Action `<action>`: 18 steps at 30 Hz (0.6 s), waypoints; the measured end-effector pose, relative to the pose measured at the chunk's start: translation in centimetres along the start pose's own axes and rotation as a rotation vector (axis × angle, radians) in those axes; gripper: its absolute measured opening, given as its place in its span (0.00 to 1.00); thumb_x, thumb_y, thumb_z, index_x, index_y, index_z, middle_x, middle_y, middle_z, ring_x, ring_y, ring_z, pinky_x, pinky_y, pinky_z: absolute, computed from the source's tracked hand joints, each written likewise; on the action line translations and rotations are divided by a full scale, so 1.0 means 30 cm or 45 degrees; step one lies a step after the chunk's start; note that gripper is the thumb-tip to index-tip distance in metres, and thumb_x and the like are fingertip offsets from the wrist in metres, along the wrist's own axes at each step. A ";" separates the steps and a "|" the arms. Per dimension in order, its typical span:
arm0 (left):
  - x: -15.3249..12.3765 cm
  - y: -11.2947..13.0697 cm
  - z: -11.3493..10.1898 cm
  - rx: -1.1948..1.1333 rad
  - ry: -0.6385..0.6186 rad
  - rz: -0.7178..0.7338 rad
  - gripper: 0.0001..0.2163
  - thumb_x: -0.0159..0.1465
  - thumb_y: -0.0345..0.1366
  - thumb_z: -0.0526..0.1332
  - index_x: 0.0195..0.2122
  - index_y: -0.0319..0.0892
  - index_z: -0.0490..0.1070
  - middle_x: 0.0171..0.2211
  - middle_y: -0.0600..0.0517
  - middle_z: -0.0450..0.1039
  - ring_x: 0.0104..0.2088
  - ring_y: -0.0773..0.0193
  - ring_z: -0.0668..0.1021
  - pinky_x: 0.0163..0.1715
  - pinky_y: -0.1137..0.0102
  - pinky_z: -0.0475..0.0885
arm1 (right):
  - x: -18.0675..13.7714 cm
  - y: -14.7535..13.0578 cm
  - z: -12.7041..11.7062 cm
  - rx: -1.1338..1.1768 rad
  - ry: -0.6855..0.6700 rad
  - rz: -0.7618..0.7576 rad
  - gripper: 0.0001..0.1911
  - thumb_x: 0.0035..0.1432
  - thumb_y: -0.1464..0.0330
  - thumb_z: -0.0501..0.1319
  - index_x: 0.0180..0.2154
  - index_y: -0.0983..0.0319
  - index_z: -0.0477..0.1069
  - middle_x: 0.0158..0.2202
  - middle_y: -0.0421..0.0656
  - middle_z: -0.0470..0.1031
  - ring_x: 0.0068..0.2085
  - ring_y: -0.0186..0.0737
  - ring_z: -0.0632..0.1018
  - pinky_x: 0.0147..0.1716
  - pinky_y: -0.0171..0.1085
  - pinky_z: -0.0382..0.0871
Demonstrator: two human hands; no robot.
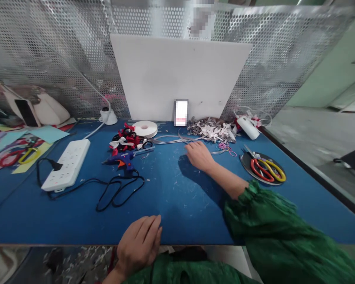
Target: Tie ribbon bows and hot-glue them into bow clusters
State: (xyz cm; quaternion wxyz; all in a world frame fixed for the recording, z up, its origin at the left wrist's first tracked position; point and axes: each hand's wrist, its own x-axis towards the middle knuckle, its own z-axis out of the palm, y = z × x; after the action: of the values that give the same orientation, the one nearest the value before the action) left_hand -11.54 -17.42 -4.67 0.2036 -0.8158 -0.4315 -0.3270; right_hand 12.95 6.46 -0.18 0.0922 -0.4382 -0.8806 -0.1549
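Note:
My left hand (pixel 139 244) rests flat on the near edge of the blue table (pixel 171 197), fingers stretched out and together, holding nothing. My right hand (pixel 198 155) reaches forward in a green sleeve and lies palm down on the table, its fingertips touching a loose grey ribbon strip (pixel 168 139). Just beyond it is a heap of small grey and white ribbon bows (pixel 211 129). A roll of white ribbon (pixel 145 128) sits to the left of that strip.
A blue glue gun (pixel 122 161) with a black cord, a pile of red-black-white bows (pixel 126 140) and a white power strip (pixel 67 163) lie left. Red and yellow scissors (pixel 266 169) rest on a dark plate at right. A white board (pixel 180 75) stands behind.

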 end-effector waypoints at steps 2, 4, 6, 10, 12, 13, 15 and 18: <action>-0.013 0.000 0.009 -0.007 0.026 -0.032 0.14 0.60 0.28 0.62 0.48 0.39 0.74 0.37 0.47 0.80 0.36 0.60 0.80 0.41 0.67 0.72 | -0.098 -0.017 -0.010 0.091 0.003 -0.038 0.13 0.66 0.68 0.51 0.46 0.64 0.71 0.42 0.51 0.76 0.45 0.48 0.73 0.49 0.42 0.56; -0.020 0.000 0.016 -0.023 0.045 -0.040 0.14 0.60 0.28 0.62 0.48 0.39 0.74 0.37 0.47 0.80 0.36 0.59 0.80 0.42 0.66 0.71 | -0.188 -0.004 -0.022 0.164 0.007 -0.010 0.13 0.66 0.67 0.51 0.45 0.63 0.71 0.42 0.49 0.77 0.45 0.47 0.73 0.51 0.42 0.56; -0.020 -0.002 0.018 -0.021 0.045 -0.027 0.14 0.61 0.28 0.63 0.48 0.38 0.73 0.37 0.47 0.80 0.36 0.59 0.80 0.42 0.65 0.71 | -0.262 0.035 -0.031 0.231 0.037 0.098 0.12 0.66 0.68 0.52 0.45 0.62 0.72 0.43 0.49 0.77 0.45 0.46 0.74 0.51 0.41 0.56; -0.004 -0.005 0.009 0.010 0.020 0.007 0.13 0.61 0.28 0.63 0.47 0.38 0.73 0.37 0.47 0.80 0.35 0.59 0.80 0.42 0.65 0.70 | -0.359 0.143 -0.026 0.261 0.039 0.416 0.11 0.65 0.69 0.52 0.41 0.61 0.73 0.40 0.47 0.79 0.43 0.44 0.76 0.47 0.39 0.59; 0.003 -0.004 0.004 0.012 0.028 0.015 0.13 0.61 0.27 0.63 0.47 0.37 0.73 0.36 0.47 0.80 0.35 0.59 0.80 0.42 0.65 0.70 | -0.382 0.200 -0.012 0.202 0.003 0.588 0.13 0.64 0.70 0.51 0.40 0.61 0.74 0.39 0.47 0.79 0.42 0.44 0.77 0.42 0.39 0.60; 0.005 -0.003 0.002 0.012 0.036 0.014 0.13 0.60 0.27 0.63 0.47 0.37 0.73 0.36 0.47 0.80 0.35 0.59 0.80 0.42 0.65 0.70 | -0.388 0.229 -0.004 0.144 -0.016 0.665 0.13 0.64 0.69 0.51 0.40 0.62 0.74 0.40 0.48 0.79 0.42 0.45 0.77 0.40 0.39 0.60; 0.007 0.000 0.001 0.014 0.047 0.008 0.13 0.60 0.26 0.63 0.47 0.37 0.73 0.36 0.47 0.80 0.35 0.59 0.80 0.42 0.65 0.71 | -0.390 0.282 0.014 -0.014 -0.048 0.807 0.15 0.64 0.69 0.51 0.41 0.63 0.75 0.39 0.50 0.78 0.42 0.47 0.77 0.39 0.40 0.59; 0.005 0.002 0.003 0.012 0.052 -0.001 0.13 0.60 0.26 0.63 0.47 0.37 0.73 0.36 0.47 0.80 0.35 0.59 0.80 0.42 0.64 0.71 | -0.380 0.341 0.037 -0.197 -0.109 0.895 0.16 0.64 0.70 0.50 0.38 0.65 0.77 0.38 0.54 0.78 0.41 0.51 0.76 0.40 0.44 0.57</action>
State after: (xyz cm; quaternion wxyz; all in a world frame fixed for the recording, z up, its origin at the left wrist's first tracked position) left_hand -11.38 -17.32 -4.65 0.2163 -0.8077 -0.4291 -0.3416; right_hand 27.93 4.19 -2.64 0.0692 -0.7260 -0.6649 -0.1615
